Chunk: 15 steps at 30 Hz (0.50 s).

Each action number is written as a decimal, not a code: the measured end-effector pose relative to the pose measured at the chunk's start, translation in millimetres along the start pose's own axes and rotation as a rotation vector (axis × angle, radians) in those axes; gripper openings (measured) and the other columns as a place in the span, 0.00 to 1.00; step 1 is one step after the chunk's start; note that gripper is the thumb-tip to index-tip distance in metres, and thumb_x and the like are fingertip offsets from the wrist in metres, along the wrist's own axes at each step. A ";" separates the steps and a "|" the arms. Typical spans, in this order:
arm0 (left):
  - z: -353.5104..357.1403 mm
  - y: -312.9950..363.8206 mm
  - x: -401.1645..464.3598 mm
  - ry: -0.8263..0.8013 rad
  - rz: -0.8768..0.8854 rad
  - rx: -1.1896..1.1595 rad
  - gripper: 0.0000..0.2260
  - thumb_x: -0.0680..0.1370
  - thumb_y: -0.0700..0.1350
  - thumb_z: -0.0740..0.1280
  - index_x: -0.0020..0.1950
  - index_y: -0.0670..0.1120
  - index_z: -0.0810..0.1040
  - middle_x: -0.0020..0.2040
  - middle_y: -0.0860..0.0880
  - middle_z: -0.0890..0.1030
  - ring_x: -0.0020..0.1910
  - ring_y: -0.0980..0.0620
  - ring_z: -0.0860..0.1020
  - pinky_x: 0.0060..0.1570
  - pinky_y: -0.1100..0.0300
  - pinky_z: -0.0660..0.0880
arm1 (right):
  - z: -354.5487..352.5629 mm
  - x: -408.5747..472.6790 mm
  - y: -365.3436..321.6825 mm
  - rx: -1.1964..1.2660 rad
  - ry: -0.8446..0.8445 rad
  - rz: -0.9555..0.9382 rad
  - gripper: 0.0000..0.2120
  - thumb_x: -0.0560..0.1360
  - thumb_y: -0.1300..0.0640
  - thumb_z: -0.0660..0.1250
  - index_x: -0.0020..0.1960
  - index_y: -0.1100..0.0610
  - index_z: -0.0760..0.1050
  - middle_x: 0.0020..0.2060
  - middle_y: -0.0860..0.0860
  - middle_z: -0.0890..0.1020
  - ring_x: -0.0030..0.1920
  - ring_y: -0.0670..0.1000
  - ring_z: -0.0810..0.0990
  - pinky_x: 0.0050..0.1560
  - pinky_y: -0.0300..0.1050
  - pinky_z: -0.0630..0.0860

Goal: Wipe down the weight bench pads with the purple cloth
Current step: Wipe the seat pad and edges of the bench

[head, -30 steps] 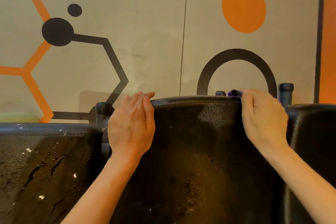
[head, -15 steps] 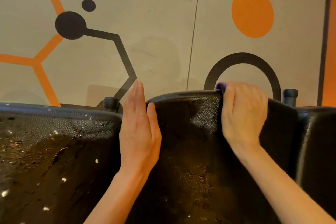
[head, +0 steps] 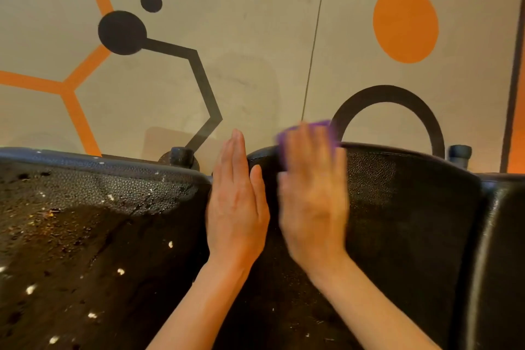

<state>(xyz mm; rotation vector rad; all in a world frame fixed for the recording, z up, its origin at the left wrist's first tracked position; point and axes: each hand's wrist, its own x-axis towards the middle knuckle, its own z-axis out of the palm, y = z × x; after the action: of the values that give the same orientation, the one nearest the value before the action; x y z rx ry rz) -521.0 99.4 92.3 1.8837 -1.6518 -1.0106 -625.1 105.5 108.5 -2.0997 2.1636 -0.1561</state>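
Note:
Three black textured bench pads stand side by side against the wall. The middle pad (head: 397, 207) has my two hands on it. My left hand (head: 237, 204) lies flat with straight fingers along the pad's left edge. My right hand (head: 312, 196) is blurred by motion and holds the purple cloth (head: 321, 125) at the pad's top edge. The cloth shows only above and to the left of the fingertips. The left pad (head: 85, 221) carries white specks, crumbs and wet streaks.
A third pad (head: 500, 250) fills the right edge. Black posts (head: 181, 156) (head: 459, 152) stick up behind the pads. Close behind is a beige wall (head: 255, 37) with orange and black shapes.
My right hand has slid left along the middle pad's top edge with the cloth, close to my left hand. My left hand went from curled over the edge to flat.

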 end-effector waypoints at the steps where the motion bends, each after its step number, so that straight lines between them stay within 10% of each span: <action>1: -2.6 0.2 0.4 -0.018 -0.013 -0.064 0.23 0.83 0.52 0.46 0.79 0.49 0.52 0.79 0.51 0.58 0.77 0.62 0.52 0.75 0.64 0.53 | 2.6 3.4 -9.0 0.007 -0.035 -0.142 0.23 0.82 0.55 0.52 0.76 0.59 0.60 0.75 0.56 0.62 0.77 0.56 0.58 0.76 0.57 0.55; 4: -16.3 3.3 -0.4 -0.061 -0.051 -0.285 0.23 0.84 0.51 0.48 0.79 0.53 0.51 0.79 0.57 0.53 0.77 0.66 0.49 0.74 0.70 0.49 | -14.1 23.4 26.5 -0.046 -0.113 -0.262 0.20 0.80 0.53 0.55 0.70 0.55 0.70 0.65 0.53 0.75 0.67 0.54 0.70 0.69 0.50 0.63; 9: -43.1 13.7 -12.1 -0.098 0.007 -0.324 0.25 0.84 0.43 0.53 0.80 0.51 0.50 0.79 0.57 0.53 0.76 0.67 0.49 0.73 0.71 0.48 | -40.2 36.3 62.2 -0.074 0.011 0.186 0.18 0.83 0.50 0.50 0.56 0.55 0.77 0.49 0.52 0.81 0.51 0.52 0.74 0.54 0.48 0.66; 15: -70.5 -6.4 2.2 -0.090 0.225 0.264 0.24 0.80 0.36 0.54 0.77 0.41 0.58 0.78 0.44 0.58 0.79 0.47 0.51 0.77 0.46 0.52 | -0.9 43.9 -30.0 -0.007 -0.094 -0.337 0.17 0.82 0.50 0.54 0.47 0.54 0.78 0.43 0.50 0.82 0.46 0.54 0.78 0.56 0.49 0.71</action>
<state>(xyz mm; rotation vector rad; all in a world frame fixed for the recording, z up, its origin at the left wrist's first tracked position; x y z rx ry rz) -463.4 88.7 132.0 1.7783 -2.0836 -0.8294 -596.9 60.6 113.5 -2.4067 1.7482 -0.0781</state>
